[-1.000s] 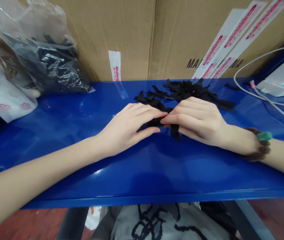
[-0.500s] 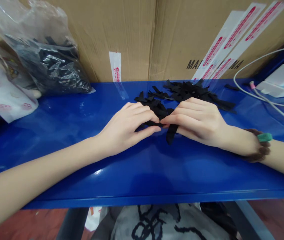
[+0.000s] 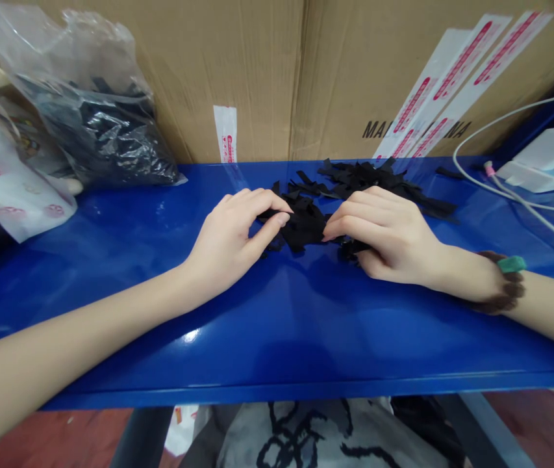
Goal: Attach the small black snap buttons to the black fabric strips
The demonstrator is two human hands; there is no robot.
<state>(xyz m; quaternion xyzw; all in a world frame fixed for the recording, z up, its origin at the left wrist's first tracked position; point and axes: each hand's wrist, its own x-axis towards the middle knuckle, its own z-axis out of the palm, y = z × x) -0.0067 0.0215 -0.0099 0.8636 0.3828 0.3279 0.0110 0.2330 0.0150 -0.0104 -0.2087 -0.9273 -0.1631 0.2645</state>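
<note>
My left hand (image 3: 230,237) reaches into a small heap of black fabric strips (image 3: 303,224). Its thumb and forefinger are pinched together at the heap's left side, on what looks like a black strip. My right hand (image 3: 388,234) is at the other side of the same heap, its curled fingertips touching the strips. A gap separates the right thumb from the fingers, with a few black pieces (image 3: 352,250) lying below. Behind the right hand spreads a larger pile of black strips (image 3: 369,177). The hands partly hide both piles.
Cardboard (image 3: 238,58) stands along the back of the blue table (image 3: 257,338). A clear bag (image 3: 106,123) of black pieces and a white patterned bag (image 3: 18,188) are at the left. At the right are a white cable (image 3: 525,205) and a white box-like object (image 3: 544,159).
My hands have moved apart, the left shifting leftward. The black strip that hung from the right fingers no longer hangs there, and the right thumb has opened away from the fingers.
</note>
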